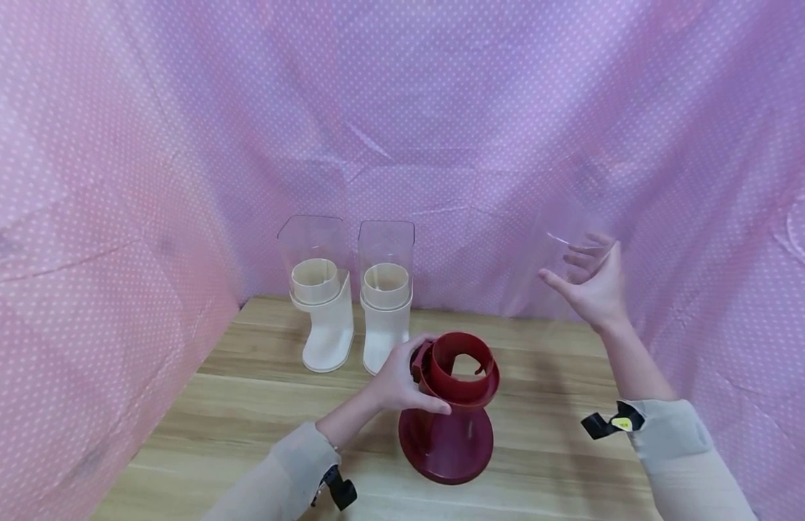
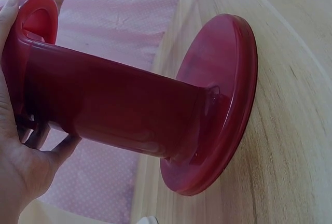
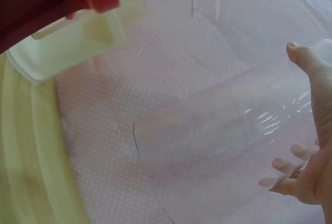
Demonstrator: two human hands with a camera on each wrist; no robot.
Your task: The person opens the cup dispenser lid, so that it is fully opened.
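From the middle of the head view, we saw a first cream stand at eight o'clock and a second cream stand just past six, both upright on the wooden table; each bore an upright clear tube, and they seemed parked together to leave the front free; at six, the left hand grasped the red stand, which stood at five, gripping near its top, probably to steady it; whether its base rested fully we could not tell; at three, the right hand grasped a tilted loose tube, thumb and fingers spread, likely because so wide a wall demanded it; we counted two cream stands, one red stand and three tubes.
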